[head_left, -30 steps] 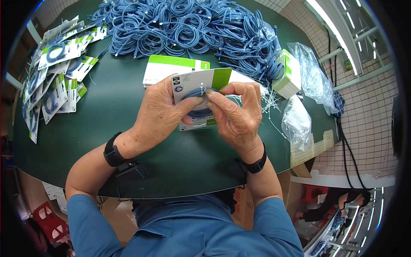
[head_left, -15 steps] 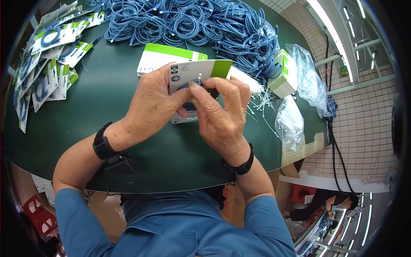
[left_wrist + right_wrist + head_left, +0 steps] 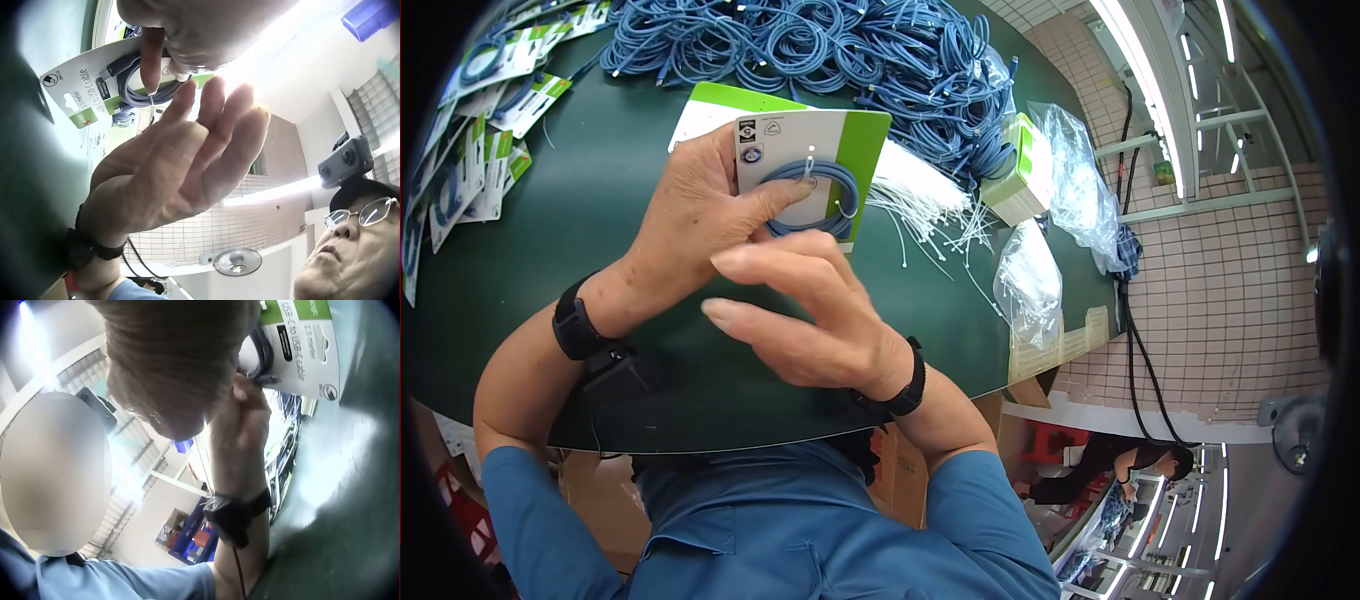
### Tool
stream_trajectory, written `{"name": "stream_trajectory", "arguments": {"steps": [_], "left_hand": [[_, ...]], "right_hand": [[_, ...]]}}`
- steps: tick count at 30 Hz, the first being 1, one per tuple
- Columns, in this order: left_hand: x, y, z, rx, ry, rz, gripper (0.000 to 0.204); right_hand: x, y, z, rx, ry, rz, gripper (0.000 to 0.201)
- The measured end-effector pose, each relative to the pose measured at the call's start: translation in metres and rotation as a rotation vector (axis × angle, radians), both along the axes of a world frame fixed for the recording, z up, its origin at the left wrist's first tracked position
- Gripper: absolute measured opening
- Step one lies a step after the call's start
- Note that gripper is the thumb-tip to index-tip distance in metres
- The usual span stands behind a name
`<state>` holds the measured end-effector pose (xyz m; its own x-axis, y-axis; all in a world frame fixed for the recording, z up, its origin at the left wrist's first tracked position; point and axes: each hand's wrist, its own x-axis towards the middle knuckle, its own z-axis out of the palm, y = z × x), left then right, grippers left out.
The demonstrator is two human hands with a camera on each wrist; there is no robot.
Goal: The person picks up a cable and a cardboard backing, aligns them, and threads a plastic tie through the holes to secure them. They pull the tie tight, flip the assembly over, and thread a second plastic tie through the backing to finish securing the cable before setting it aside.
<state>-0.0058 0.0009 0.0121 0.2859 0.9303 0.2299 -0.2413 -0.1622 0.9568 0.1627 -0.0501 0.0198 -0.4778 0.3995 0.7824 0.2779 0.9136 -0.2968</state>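
Observation:
In the head view my left hand grips a white and green packaging card, thumb pressing over a coiled blue USB-C cable on its face. A small white tie runs across the coil near the thumb tip. Printing on the card in the right wrist view reads USB-C to USB-C cable, 1.5 meter. My right hand, slightly blurred, is nearer the body than the card, fingers loosely bent with nothing between them. In the left wrist view, the right hand's fingers are spread beneath the card.
A large heap of coiled blue cables covers the table's far side. Carded cables lie piled at left. Behind the held card is a card stack. Loose white cable ties, another card stack and a plastic bag lie right.
My right hand has let go of the card and cable and drawn back toward the body. My left hand keeps its grip. The head view has turned, shifting the scene left.

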Motion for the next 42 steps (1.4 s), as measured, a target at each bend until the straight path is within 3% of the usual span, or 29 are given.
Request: {"name": "stream_trajectory", "arguments": {"steps": [2, 6, 8, 9, 11, 12, 15, 16, 20, 23, 27, 29, 38, 42], "left_hand": [[-0.003, 0.001, 0.002, -0.071, 0.051, 0.006, 0.026], [-0.005, 0.005, 0.003, -0.122, 0.010, -0.035, 0.029], [-0.004, 0.004, 0.004, -0.117, -0.011, -0.055, 0.030], [-0.004, 0.003, 0.004, -0.115, -0.020, -0.068, 0.030], [-0.005, 0.003, 0.005, -0.108, 0.012, -0.061, 0.030], [-0.005, 0.002, 0.006, -0.109, 0.014, -0.059, 0.030], [-0.004, 0.001, 0.009, -0.104, 0.020, -0.061, 0.030], [-0.003, 0.000, 0.009, -0.104, 0.003, -0.058, 0.031], [-0.003, -0.002, 0.010, -0.071, 0.008, -0.063, 0.029], [0.000, -0.006, 0.010, -0.022, 0.003, -0.022, 0.026], [0.008, -0.015, 0.008, 0.049, 0.008, 0.048, 0.021], [0.011, -0.020, 0.006, 0.066, 0.053, 0.073, 0.019], [0.007, -0.016, -0.004, 0.161, 0.185, 0.097, 0.020], [0.009, -0.016, -0.006, 0.135, 0.133, 0.119, 0.019]], "right_hand": [[0.013, 0.000, 0.004, 0.065, -0.024, 0.012, 0.039], [0.042, 0.032, 0.002, 0.227, 0.140, -0.353, 0.020], [0.054, 0.040, 0.002, -0.022, 0.166, -0.581, 0.020], [0.063, 0.045, 0.000, -0.024, 0.195, -0.577, 0.020], [0.081, 0.056, -0.005, -0.264, -0.014, -0.671, 0.014], [0.090, 0.059, -0.012, -0.267, 0.013, -0.673, 0.014], [0.109, 0.064, -0.031, -0.303, -0.463, -0.772, 0.012], [0.107, 0.065, -0.032, -0.309, -0.446, -0.778, 0.012], [0.097, 0.060, -0.017, -0.424, -0.200, -0.654, 0.014], [0.079, 0.045, 0.010, -0.214, 0.212, -0.484, 0.015], [0.053, 0.014, 0.024, -0.283, 0.226, -0.361, 0.020], [0.040, 0.004, 0.025, -0.488, 0.235, -0.276, 0.027], [0.029, 0.003, 0.012, -0.504, 0.232, -0.195, 0.035], [0.023, -0.001, 0.009, -0.753, 0.484, -0.049, 0.036]]}}
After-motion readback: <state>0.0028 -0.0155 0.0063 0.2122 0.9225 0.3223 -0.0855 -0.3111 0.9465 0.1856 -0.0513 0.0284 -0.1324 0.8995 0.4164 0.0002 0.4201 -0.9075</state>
